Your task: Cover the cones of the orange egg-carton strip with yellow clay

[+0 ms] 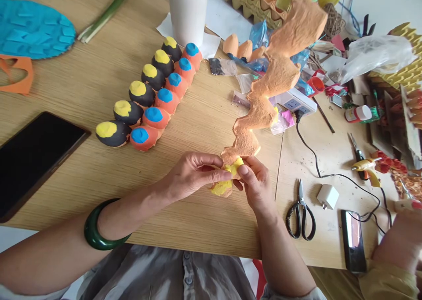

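A long zigzag strip of orange egg carton (272, 87) stands out away from me, its near end between my two hands. Yellow clay (222, 186) covers part of the cups at that end. My left hand (198, 172) pinches the strip's left edge, its thumb lying on the yellow clay. From the right, my right hand (259, 183) grips the same end, thumb on top and fingers partly hidden beneath. To the left sits a double row of carton cups: black ones with yellow tops (141, 93) and orange ones with blue tops (166, 96).
A black phone (39, 155) lies at left, near a blue oval piece (36, 27). A white vase (187, 14) stands behind. Scissors (300, 214), a white charger (327, 196), a glue gun (367, 166) and cords lie right. Another person's arm (400, 238) rests at the right edge.
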Tool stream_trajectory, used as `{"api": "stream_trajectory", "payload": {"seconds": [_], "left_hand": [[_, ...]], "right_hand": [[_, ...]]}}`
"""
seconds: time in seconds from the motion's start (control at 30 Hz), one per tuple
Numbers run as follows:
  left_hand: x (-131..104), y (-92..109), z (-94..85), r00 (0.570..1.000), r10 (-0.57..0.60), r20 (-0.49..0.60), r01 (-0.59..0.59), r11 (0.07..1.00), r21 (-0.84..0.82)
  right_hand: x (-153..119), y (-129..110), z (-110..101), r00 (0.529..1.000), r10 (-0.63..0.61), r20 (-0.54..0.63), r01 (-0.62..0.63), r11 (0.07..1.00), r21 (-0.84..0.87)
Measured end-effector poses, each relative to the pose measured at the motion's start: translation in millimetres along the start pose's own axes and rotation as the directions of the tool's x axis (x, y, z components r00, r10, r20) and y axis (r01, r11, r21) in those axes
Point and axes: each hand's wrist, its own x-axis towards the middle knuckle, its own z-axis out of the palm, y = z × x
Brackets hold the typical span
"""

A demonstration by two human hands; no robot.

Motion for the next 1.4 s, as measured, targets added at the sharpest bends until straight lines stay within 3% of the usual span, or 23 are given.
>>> {"api": "stream_trajectory", "payload": {"seconds": [0.1,0.3,0.5,0.8,0.97,1.1,1.4], "left_hand": [[0,-1,-2.8,1.000,0.011,0.006,-0.011,1.000,0.025],[1,6,-3.7,0.997,-0.036,0.061,0.041,0.996,-0.078],[3,10,-7.5,0.992,-0.123,0.033,0.122,0.992,0.030],[9,3,-13.0,0.984,-0.075,0.164,0.088,0.994,-0.071],[6,3,-12.8,0.990,-0.050,0.134,0.055,0.998,-0.037],[4,1,-12.2,0.999,-0.019,0.051,0.018,1.000,0.024],[5,-1,-12.5,0.999,-0.054,-0.001,0.054,0.998,0.036]], "right_hand": [[0,2,-2,0.999,-0.041,0.007,0.041,0.999,-0.022],[0,2,-3,0.996,-0.083,0.015,0.084,0.994,-0.070],[2,3,-1,0.997,-0.074,-0.011,0.072,0.989,-0.131],[6,3,0,1.000,-0.005,-0.002,0.005,1.000,0.005],[6,2,1,1.000,-0.022,-0.018,0.021,0.999,-0.040],[4,0,4,0.998,-0.056,-0.020,0.055,0.998,-0.043],[0,-5,11,0.994,-0.109,0.014,0.110,0.993,-0.050]]}}
